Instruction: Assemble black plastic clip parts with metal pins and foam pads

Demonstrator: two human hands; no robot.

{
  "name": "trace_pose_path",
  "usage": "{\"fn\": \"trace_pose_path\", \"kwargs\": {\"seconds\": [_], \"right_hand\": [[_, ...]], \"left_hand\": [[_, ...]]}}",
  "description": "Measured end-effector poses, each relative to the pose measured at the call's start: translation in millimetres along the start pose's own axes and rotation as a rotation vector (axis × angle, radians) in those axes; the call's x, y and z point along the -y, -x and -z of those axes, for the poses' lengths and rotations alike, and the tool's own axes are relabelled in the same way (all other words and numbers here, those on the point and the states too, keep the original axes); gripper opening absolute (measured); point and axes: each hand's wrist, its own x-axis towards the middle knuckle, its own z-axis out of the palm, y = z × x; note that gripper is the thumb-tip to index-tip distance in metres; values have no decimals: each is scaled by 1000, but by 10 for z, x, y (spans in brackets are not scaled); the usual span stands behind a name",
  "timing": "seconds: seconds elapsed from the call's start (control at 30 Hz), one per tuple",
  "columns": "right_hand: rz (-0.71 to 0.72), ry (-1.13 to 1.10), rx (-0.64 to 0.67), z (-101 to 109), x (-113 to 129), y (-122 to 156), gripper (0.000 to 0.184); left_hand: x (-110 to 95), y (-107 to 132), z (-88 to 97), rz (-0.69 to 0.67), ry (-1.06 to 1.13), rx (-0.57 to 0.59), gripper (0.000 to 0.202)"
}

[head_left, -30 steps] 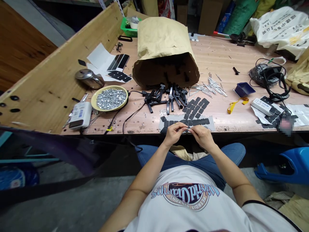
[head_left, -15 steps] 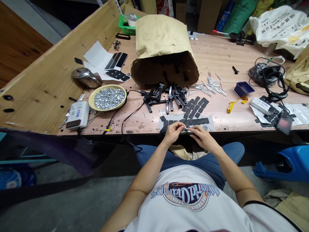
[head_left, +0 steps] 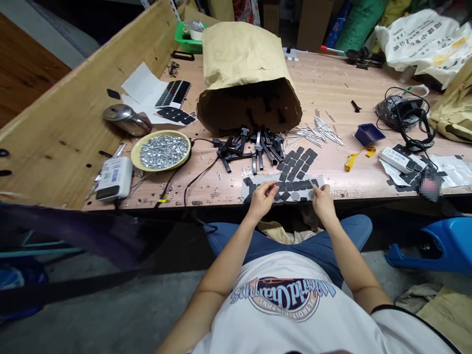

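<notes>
Black square pads lay on a grey sheet, near the front of the worktop, between my left hand and right hand, fingers curled, whether gripping anything I couldn't tell.

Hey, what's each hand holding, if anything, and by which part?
The right hand seems to pinch a thin pale piece by its near end. Whether the left hand holds anything between its fingertips is too small to tell.

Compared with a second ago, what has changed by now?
The right hand has moved right, away from the left hand; they were fingertip to fingertip and now stand apart. Whatever either pinches is too small to tell. The bag, bowl and rods stayed put.
</notes>
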Motion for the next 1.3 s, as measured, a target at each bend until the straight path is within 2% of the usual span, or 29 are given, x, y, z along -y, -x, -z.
{"fn": "trace_pose_path", "kwargs": {"seconds": [0.03,0.17,0.2,0.27,0.33,0.4,0.47,0.57,0.6,0.63,0.8,0.93,1.0,1.13,1.23,1.3], "right_hand": [[-10,-2,1,2,5,-6,39],[182,-73,81,-2,-11,-31,34],[154,-75,55,2,-23,-41,35],[-4,-50,-20,10,-47,-54,37],[-46,-56,-8,-2,-52,-46,37],[112,-122,78,-32,-48,-29,33],[207,-177,84,-49,-75,-37,31],[-14,-139,-53,-26,-166,-103,35],[-61,-126,-59,-18,-179,-114,35],[-49,-130,-28,-18,-169,-106,34],[424,-257,296,-112,129,227,30],[549,-103,474,-135,214,439,30],[561,5,516,-143,182,444,29],[584,131,479,-195,156,390,28],[612,97,424,-219,175,381,29],[610,53,403,-206,179,381,30]], "left_hand": [[1,-2,13,5,-1,-22,26],[10,-17,46,19,15,-65,24],[12,-22,52,14,14,-72,23],[14,-35,61,13,11,-97,22],[9,-46,65,28,11,-115,22],[-4,-52,64,28,8,-110,22],[-20,-53,64,-7,-8,-92,21],[-32,-51,64,-43,-26,-108,20],[-31,-51,60,-38,-27,-120,20],[-28,-53,54,-29,-28,-130,20],[39,-122,99,-13,-112,-185,18],[150,-340,297,115,-328,-331,15],[174,-506,363,184,-440,-350,15],[102,-854,307,248,-623,-254,19],[26,-1054,187,336,-704,-156,29],[16,-1152,121,391,-681,-150,32]]}}
